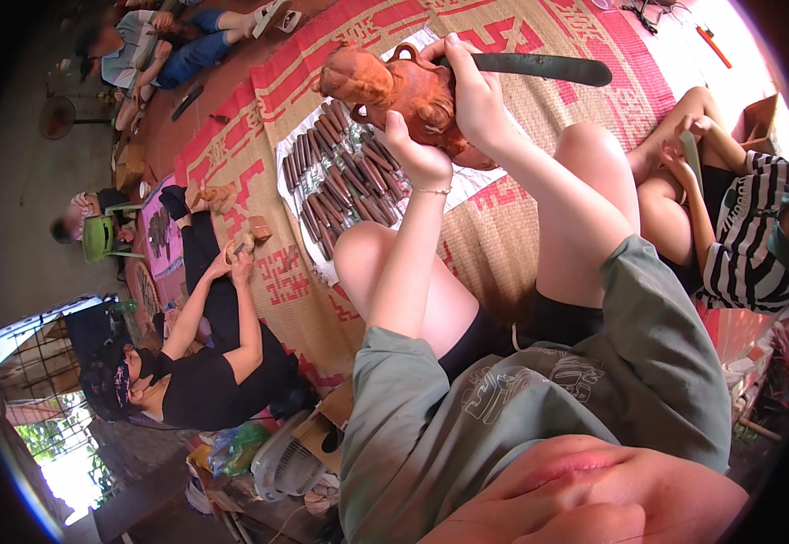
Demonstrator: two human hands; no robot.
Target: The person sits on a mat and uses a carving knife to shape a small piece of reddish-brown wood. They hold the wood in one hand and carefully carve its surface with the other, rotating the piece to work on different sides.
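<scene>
A reddish-brown carved figure [401, 89] with looped parts is held up in front of me, above the mat. My left hand [420, 161] supports it from the near side, thumb up and fingers mostly hidden behind it. Against its right side is my right hand [481, 100], closed around a dark flat strip with a rounded end [549, 68] that sticks out to the right. Whether the strip is a blade or a file I cannot tell. Below the carving, many wood-handled carving tools [336, 177] lie in rows on a white cloth [291, 136].
A red and tan woven mat [494, 240] spreads under my legs. To the left a person in black [218, 381] works on a small wooden piece; to the right sits a person in stripes [753, 231]. A fan [286, 462] stands at lower left, a green chair [98, 238] farther off.
</scene>
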